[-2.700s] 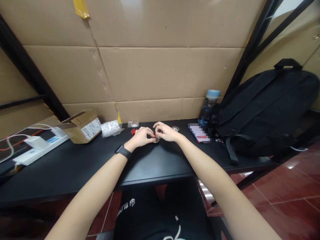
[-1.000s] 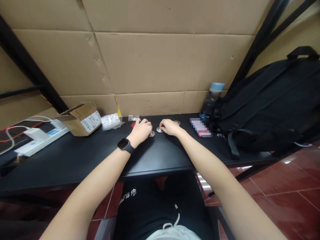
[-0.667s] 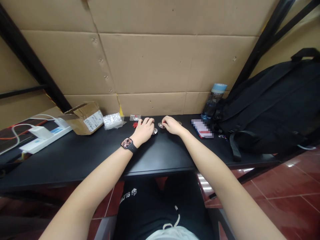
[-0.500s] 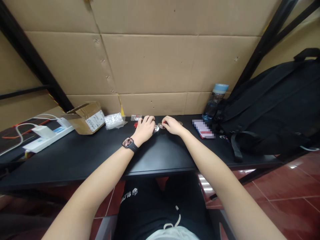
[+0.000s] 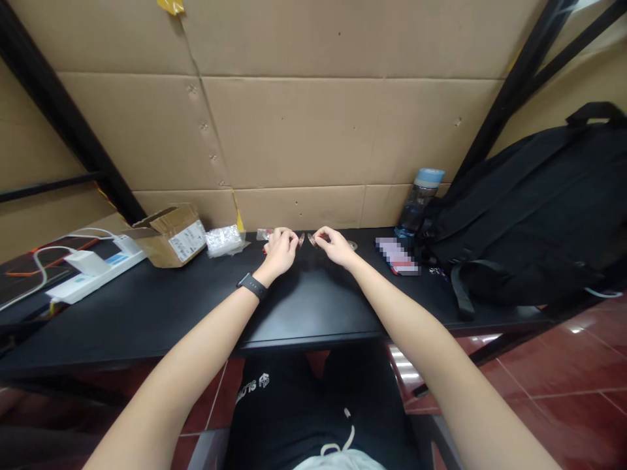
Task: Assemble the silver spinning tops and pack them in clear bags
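My left hand is closed on a small shiny metal disc, like a finger cymbal, tipped up on its edge. Facing it across a narrow gap is a second such metal disc, pinched by its red middle in my right hand. Both are just above the black desk. Another round shiny piece lies beside my right wrist, partly covered. Some red cord shows behind my left fingers, next to a small clear plastic bag.
Left of my hands are a bubble-wrap packet, an open cardboard box and a power strip. A phone, a water bottle and a black backpack stand or lie to the right. Cardboard lines the back.
My left hand has turned and lifted its disc from near-flat to edge-up. The disc in my right hand is now upright too, and the two face each other.
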A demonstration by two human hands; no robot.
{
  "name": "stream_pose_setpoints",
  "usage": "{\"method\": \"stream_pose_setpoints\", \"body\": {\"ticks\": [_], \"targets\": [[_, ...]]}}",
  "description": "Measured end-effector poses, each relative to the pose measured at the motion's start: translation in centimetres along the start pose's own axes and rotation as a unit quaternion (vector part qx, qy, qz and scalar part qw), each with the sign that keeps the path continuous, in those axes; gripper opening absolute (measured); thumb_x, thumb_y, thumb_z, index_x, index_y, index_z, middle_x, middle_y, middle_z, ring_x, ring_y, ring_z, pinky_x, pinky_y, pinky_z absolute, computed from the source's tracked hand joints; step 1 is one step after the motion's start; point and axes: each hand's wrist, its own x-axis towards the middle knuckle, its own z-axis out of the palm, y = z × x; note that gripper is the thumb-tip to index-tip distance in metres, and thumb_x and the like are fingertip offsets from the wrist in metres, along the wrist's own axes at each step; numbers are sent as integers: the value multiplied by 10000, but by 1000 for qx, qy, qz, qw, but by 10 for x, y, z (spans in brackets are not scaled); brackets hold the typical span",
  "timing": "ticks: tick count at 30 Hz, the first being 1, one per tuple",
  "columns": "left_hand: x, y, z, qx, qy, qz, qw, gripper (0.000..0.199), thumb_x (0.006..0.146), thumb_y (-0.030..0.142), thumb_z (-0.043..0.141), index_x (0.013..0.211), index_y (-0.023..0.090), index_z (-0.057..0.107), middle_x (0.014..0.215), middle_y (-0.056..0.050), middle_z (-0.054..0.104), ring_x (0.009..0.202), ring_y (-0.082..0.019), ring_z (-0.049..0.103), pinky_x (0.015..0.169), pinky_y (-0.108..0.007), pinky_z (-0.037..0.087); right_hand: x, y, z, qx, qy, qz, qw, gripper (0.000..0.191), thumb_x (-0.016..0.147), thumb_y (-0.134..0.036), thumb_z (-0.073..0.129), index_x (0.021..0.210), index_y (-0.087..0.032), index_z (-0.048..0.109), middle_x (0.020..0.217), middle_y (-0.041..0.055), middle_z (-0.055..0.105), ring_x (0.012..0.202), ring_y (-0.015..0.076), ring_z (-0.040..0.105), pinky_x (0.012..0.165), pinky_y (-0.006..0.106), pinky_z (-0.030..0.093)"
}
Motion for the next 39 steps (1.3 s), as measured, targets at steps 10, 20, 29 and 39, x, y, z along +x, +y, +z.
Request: {"method": "stream_pose_setpoints", "body": {"ticks": [10, 20, 29, 39], "targets": [[-6, 1, 17, -32, -1, 20, 999, 153, 1026, 337, 492, 1038, 248, 616, 1268, -94, 575, 1221, -289, 530, 1034, -501, 433, -7, -10, 12, 147, -36, 88, 985, 237, 894, -377, 708, 866, -197, 557, 1065, 59, 702, 852, 161, 719, 760, 307, 598], [-5, -1, 16, -3, -21, 20, 1000, 164, 1018, 353, 509, 1010, 244, 633, 1270, -96, 584, 1241, -310, 522, 1028, -517, 418, -15, -21, 14, 334, -53, 179, 924, 151, 905, -163, 714, 996, -212, 604, 954, 8, 714, 757, 134, 756, 823, 353, 665], [-5, 0, 12, 19, -24, 40, 999, 174, 1016, 355, 530, 1018, 247, 668, 1232, -91, 612, 1208, -296, 541, 974, -466, 424, -16, -24, 9, 354, -74, 166, 918, 333, 836, -218, 810, 1161, -196, 737, 1035, 65, 751, 901, 176, 751, 1005, 450, 621], [19, -52, -56, 151, 35, 3, 988, 196, 949, 348, 605, 1099, 248, 682, 1178, -103, 729, 1214, -360, 547, 1022, -525, 357, -14, -20, 0, 237, -46, 150, 959, 482, 729, -258, 900, 1187, -245, 752, 1165, 76, 674, 843, 157, 747, 720, 289, 676]]}}
